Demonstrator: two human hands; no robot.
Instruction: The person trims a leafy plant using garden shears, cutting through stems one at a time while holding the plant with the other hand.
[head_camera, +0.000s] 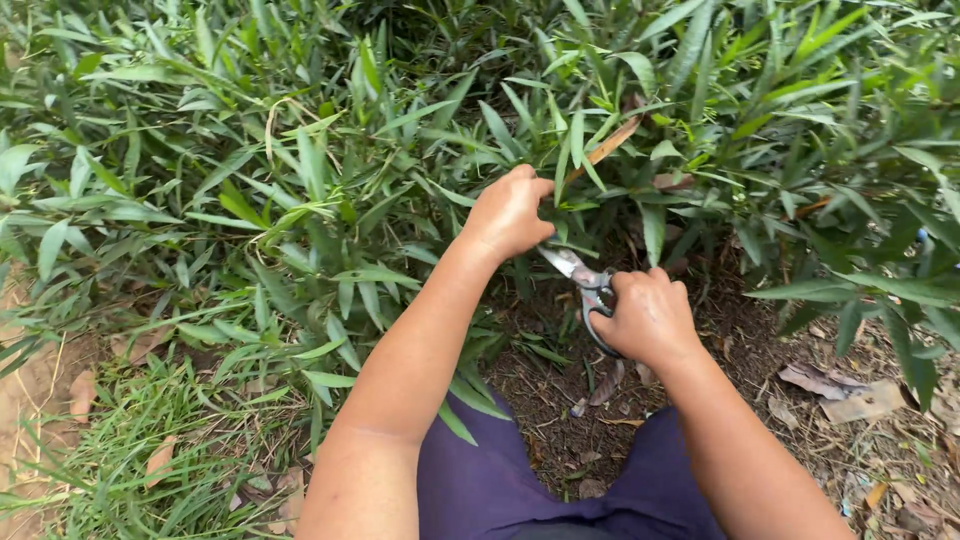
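My left hand (508, 212) is closed around a stem of a long-leaved green plant (590, 150), just below a dry brown leaf (612, 143). My right hand (650, 318) grips the dark handles of a pair of metal scissors (578, 272). The scissor blades point up and left, and their tips pass under my left hand, so where they meet the stem is hidden. Both forearms reach forward over my purple trousers (560, 480).
Dense green foliage (250, 170) fills the top and left of the view. Bare dark soil (560, 390) with dead leaves lies beneath the plant. Dry leaf litter (850, 395) sits at the right, thin grass (130, 450) at the lower left.
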